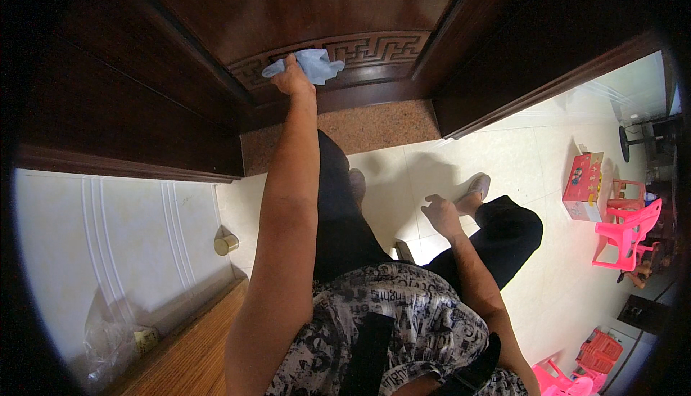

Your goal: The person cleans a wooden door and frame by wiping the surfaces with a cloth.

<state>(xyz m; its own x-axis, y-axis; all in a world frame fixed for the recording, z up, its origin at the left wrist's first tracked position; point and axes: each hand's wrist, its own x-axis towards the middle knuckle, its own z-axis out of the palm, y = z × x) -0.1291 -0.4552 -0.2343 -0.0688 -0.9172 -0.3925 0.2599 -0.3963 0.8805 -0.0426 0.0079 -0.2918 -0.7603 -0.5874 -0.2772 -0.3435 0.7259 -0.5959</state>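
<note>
My left hand [294, 80] grips a light blue cloth [317, 65] and presses it against the lower part of a dark wooden door [324, 7]. Part of a carved fretwork band [378, 49] is covered by the cloth, and the rest runs on to the right. My right hand [444, 216] hangs above the tiled floor near my right knee, its fingers partly curled and nothing visible in them. Beneath the door lies a speckled reddish-brown stone threshold [378, 124].
Dark wooden frame sides [518, 66] flank the door. A wooden cabinet or bench top [189, 342] with a clear plastic bag [108, 347] is at lower left. A small round doorstop [225, 245] is by the left wall. A red cardboard box [583, 185] and pink plastic chair [626, 234] stand right.
</note>
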